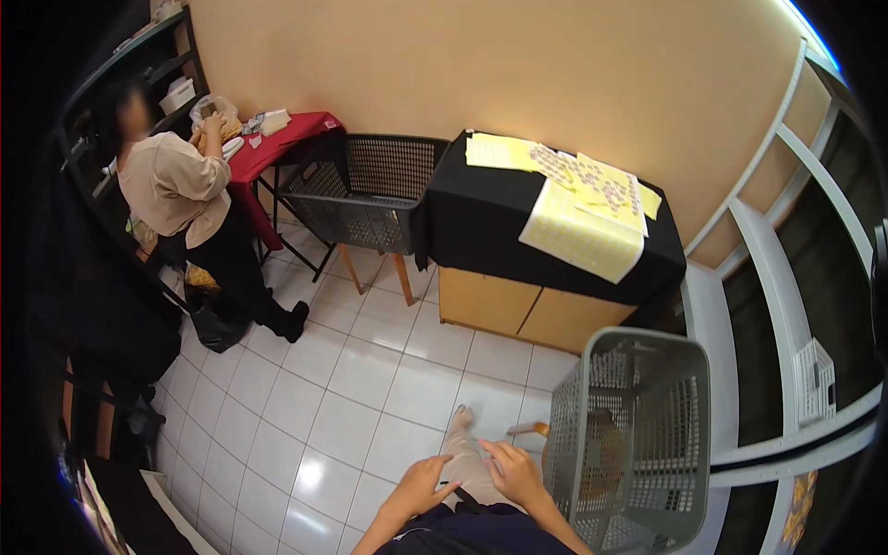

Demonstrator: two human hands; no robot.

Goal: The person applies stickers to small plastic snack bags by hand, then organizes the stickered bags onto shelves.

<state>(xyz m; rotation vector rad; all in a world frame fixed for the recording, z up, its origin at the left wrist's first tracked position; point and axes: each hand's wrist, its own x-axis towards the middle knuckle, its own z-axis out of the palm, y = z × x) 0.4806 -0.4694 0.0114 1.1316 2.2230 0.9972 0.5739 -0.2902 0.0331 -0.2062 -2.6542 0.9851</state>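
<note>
Both of my hands are in front of my body at the bottom middle, over my light trousers and dark top. My left hand (424, 485) has its fingers apart and holds nothing that I can see. To its right, my right hand (511, 470) is also spread, with nothing visible in it. The two hands do not touch each other. Just right of my right hand stands a large grey perforated basket (585, 444), raised on a wooden-legged support.
A second grey basket (365, 222) stands on wooden legs by a black-covered cabinet (481, 222) bearing yellow patterned sheets (592, 222). At a red-covered table (319, 129) on the left, a person (176, 185) handles a bag. White shelving (763, 259) lines the right; tiled floor (347, 379) lies ahead.
</note>
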